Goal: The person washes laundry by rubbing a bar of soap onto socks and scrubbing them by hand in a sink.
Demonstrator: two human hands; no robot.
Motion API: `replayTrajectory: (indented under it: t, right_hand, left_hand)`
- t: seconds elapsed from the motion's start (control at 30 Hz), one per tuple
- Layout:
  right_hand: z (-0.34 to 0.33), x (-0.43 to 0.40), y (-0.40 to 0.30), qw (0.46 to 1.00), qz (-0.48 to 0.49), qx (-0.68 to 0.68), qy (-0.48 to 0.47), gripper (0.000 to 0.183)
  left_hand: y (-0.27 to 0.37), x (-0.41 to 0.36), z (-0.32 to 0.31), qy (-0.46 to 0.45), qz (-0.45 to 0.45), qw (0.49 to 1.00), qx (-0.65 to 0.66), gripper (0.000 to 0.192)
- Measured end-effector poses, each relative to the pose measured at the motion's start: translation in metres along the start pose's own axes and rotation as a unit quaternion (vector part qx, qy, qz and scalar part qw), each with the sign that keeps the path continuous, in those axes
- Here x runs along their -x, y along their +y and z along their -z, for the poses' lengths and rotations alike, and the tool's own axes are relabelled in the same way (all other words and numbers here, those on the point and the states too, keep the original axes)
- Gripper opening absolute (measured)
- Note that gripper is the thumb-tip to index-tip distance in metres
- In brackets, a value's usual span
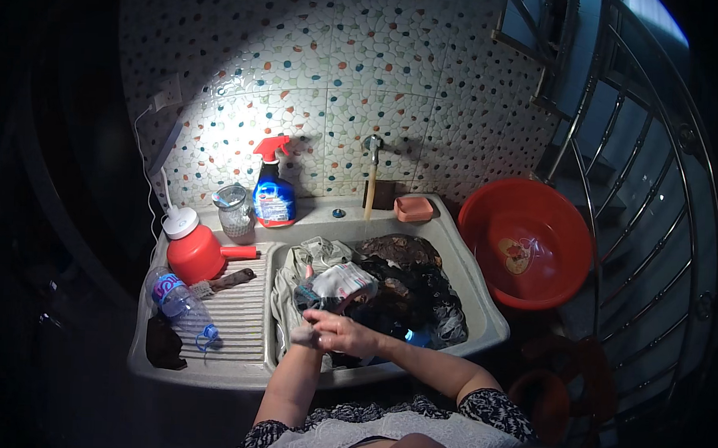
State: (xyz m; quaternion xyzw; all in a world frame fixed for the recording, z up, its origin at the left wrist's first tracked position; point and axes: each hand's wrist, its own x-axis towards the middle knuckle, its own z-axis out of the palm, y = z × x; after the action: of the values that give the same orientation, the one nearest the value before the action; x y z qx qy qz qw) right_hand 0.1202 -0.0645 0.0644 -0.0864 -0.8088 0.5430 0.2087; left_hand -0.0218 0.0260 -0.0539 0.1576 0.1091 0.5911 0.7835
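Observation:
My left hand (pixel 303 336) and my right hand (pixel 349 336) meet above the near side of the sink basin (pixel 475 316). The right fingers reach onto the left hand, which looks closed. Blur and overlap hide whether either holds anything. Just beyond them, a white and dark sock-like cloth (pixel 345 281) with coloured stripes is on the laundry. Pale grey clothing (pixel 293 275) fills the left of the basin, and wet dark clothing (pixel 398 292) heaps up on the right. Water appears to run from the wall tap (pixel 374 145) above.
On the left washboard (pixel 240 321) are a red handled container (pixel 194 256), scrub brush (pixel 227 281), plastic bottle (pixel 181 303) and dark cloth (pixel 164 344). A spray bottle (pixel 274 196), glass jar (pixel 235 215) and soap dish (pixel 414 208) line the back. A red basin (pixel 549 280) stands right, beside metal railings (pixel 620 157).

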Motion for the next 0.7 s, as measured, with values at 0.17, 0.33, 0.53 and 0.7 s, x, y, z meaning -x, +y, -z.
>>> replayTrajectory:
  t: [0.17,0.33,0.53,0.7]
  right_hand:
    - [0.002,-0.004,-0.031,0.981,0.035,0.132,0.139,0.045]
    - [0.023,-0.013,0.010,0.792,-0.011,0.539,0.288,0.054]
    - [0.104,-0.007,0.063,0.738,-0.261,0.489,0.384,0.048]
    - [0.122,0.025,0.086,0.737,-0.301,0.525,0.301,0.045]
  left_hand:
    - [0.006,0.004,0.014,-0.108,-0.010,0.988,0.114,0.049]
    - [-0.032,0.006,-0.037,-0.057,-0.202,0.971,-0.114,0.026]
    - [-0.025,0.011,-0.059,-0.036,-0.213,0.963,-0.164,0.040]
    - [0.001,0.025,-0.058,-0.033,-0.153,0.988,0.011,0.036]
